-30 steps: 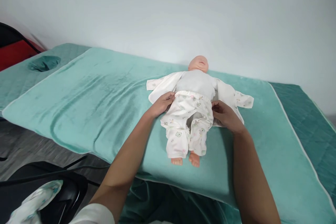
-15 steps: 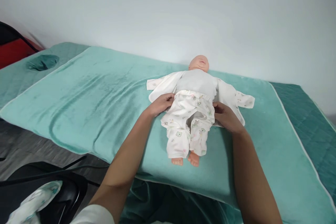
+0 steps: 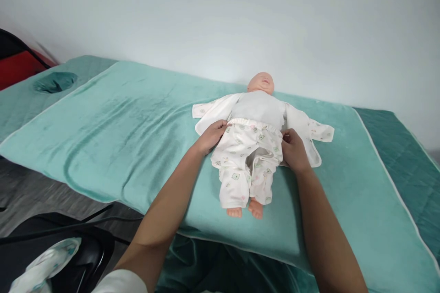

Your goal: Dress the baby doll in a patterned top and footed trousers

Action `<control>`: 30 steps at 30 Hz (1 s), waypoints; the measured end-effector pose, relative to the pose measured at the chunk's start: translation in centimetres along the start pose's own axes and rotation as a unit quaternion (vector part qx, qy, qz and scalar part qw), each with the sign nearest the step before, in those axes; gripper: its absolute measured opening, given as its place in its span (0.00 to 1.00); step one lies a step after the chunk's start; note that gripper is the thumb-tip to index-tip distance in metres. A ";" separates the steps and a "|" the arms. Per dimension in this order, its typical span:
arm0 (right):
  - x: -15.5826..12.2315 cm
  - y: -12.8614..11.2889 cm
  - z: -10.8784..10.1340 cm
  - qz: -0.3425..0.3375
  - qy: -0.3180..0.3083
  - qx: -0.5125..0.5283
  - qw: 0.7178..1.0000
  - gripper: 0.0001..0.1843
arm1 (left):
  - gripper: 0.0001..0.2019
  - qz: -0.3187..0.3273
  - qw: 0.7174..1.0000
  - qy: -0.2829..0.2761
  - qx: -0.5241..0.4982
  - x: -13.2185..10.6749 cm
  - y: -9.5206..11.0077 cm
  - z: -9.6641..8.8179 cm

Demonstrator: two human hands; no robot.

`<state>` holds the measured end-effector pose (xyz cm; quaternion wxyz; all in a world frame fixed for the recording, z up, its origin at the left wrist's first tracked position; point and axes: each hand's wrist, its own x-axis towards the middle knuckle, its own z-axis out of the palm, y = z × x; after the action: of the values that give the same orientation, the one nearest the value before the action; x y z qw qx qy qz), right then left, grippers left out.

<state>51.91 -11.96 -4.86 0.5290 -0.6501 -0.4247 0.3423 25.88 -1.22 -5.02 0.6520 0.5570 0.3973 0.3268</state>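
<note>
Right grip (image 3: 293,149) has thumb and fingertips brought together, pinching the side of the printed trousers (image 3: 237,146) just below the waistband (image 3: 254,123). Left grip (image 3: 213,137) meets the opposite end of that waistband with its fingers bent; whether they close on the cloth I cannot tell. Between the two grips lies the doll (image 3: 257,105), on its back, its head (image 3: 260,83) beyond them both and its feet (image 3: 234,212) nearer the person than either.

The trousers look thin, soft and stretchy, so they should weigh next to nothing and give easily; the gathered waistband seems the surest hold, one grip at each side. The doll's head and feet look smooth and firm, perhaps slightly slippery, and its torso would probably be best supported from underneath. Nothing appears fragile.

Counted: one doll, with one head and two bare feet showing; one pair of trousers with two legs; one open jacket (image 3: 298,123), its two sleeves spread outward beyond the grips. Beneath both grips is one green sheet (image 3: 113,123) over one bed (image 3: 398,146), which has one hole (image 3: 55,82) well to the left of the left grip. Nearer the person, leftward of that grip, are one black chair (image 3: 85,247) and one patterned white bundle (image 3: 44,263).
</note>
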 end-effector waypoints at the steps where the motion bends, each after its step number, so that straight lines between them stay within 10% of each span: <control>1: 0.0 0.0 0.1 -0.003 0.026 -0.019 0.999 0.14 | 0.17 -0.002 1.000 0.010 -0.003 0.0 0.0 0.1; 14: 0.2 -0.7 1.4 0.000 0.027 -0.012 1.000 0.21 | 0.16 0.041 0.999 -0.006 0.021 0.5 0.4 1.8; 19: 0.4 -0.8 2.1 -0.034 0.045 -0.015 0.998 0.16 | 0.16 0.067 0.994 0.075 0.040 1.5 -0.1 2.3; 30: 0.9 -0.2 2.5 0.000 -0.002 0.199 0.980 0.19 | 0.22 0.087 0.994 0.052 -0.036 1.5 -0.3 2.8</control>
<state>50.00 -10.14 -5.21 0.6467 -0.5313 -0.3493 0.4213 29.03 -1.31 -5.38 0.6188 0.5480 0.3687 0.4252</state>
